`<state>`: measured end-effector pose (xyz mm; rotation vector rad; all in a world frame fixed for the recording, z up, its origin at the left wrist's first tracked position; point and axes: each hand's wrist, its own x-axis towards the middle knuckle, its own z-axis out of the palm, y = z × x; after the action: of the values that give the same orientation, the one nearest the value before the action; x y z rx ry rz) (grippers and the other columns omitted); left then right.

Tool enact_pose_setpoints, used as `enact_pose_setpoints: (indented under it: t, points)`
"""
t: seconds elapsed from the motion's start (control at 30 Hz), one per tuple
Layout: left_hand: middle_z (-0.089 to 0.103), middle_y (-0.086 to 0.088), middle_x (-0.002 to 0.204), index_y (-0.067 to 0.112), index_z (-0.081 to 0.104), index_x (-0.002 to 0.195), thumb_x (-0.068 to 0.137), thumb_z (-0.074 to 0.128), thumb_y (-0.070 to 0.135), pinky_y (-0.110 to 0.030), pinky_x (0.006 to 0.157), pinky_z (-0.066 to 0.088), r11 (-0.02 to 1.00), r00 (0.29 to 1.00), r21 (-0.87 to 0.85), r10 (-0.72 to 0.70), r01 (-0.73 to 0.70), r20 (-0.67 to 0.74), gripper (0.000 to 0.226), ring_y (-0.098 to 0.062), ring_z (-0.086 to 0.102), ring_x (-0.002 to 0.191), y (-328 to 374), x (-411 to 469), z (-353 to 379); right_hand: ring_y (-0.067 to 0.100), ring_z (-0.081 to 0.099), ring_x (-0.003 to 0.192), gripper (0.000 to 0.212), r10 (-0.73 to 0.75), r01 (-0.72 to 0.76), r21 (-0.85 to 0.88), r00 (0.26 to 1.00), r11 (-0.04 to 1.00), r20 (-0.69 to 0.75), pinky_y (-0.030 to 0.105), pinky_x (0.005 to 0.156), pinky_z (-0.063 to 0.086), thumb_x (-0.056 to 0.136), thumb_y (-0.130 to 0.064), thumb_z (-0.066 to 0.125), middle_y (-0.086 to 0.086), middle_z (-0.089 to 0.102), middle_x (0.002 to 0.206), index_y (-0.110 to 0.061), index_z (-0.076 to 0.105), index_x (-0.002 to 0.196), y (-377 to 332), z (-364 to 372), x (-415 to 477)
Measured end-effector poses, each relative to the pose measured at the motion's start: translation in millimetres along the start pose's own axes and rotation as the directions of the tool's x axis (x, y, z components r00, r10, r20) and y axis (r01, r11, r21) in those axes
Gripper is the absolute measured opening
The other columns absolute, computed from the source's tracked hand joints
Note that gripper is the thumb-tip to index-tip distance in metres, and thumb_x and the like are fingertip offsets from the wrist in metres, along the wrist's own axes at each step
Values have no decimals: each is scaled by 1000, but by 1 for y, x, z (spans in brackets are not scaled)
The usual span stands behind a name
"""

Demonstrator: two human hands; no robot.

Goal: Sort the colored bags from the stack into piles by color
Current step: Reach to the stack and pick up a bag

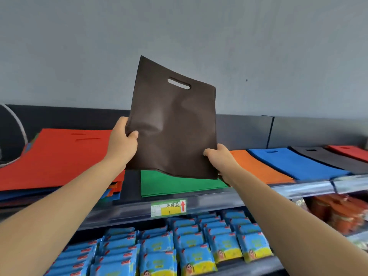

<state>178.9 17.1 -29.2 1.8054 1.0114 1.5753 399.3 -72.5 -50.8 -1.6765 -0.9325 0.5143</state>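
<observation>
A brown bag (173, 126) is held upright above a shop shelf (219, 198), the left hand (121, 142) pinching its 9 o'clock edge, the right hand (219, 158) gripping its 5 o'clock corner. A green bag (175, 186) lies at 6 o'clock, the red-topped stack (55, 156) at 8 o'clock.

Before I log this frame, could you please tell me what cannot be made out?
Head view, green pile: far end hidden behind the brown bag.
Head view, left hand and right hand: fingers behind that bag.
Head view, shelf label: print too small.
Head view, far red pile: cut off by right edge.
</observation>
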Motion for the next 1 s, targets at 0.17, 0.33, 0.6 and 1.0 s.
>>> enact_pose_setpoints:
  t: [0.17, 0.33, 0.6, 1.0]
  points:
    - [58, 2, 105, 20, 50, 106, 95, 47, 1, -31, 83, 41, 1000, 998, -3, 16, -16, 53, 22, -18, 54, 97, 28, -29, 69, 31, 59, 104, 30, 48, -48, -121, 999, 991, -5, 47, 94, 51, 86, -8, 53, 13, 60, 115, -8, 49, 115, 31, -76, -2]
    - [57, -2, 121, 13, 47, 129, 96, 48, 7, -33, 91, 41, 1000, 992, 6, -7, 7, 125, 33, -22, 53, 110, 59, -59, 139, 27, 63, 96, 30, -26, 6, -148, 991, 989, -133, 45, 90, 54, 91, -6, 55, 6, 61, 112, -14, 49, 119, 57, -161, -8]
    - [53, -6, 112, 10, 33, 137, 99, 47, 17, -36, 82, 40, 981, 948, 165, 49, -106, 316, 41, -22, 48, 95, 106, -108, 250, 20, 65, 84, 28, -115, 60, -194, 951, 979, -286, 43, 84, 56, 90, -8, 55, -5, 62, 95, -19, 54, 116, 98, -281, -12]
    - [46, -4, 79, 12, 30, 105, 94, 35, 11, -37, 68, 37, 944, 830, 289, -31, -158, 558, 12, -24, 48, 72, 163, -131, 411, 19, 60, 98, 26, -122, 32, -203, 884, 979, -451, 34, 87, 50, 93, -7, 52, -3, 63, 115, -18, 55, 116, 164, -417, 37]
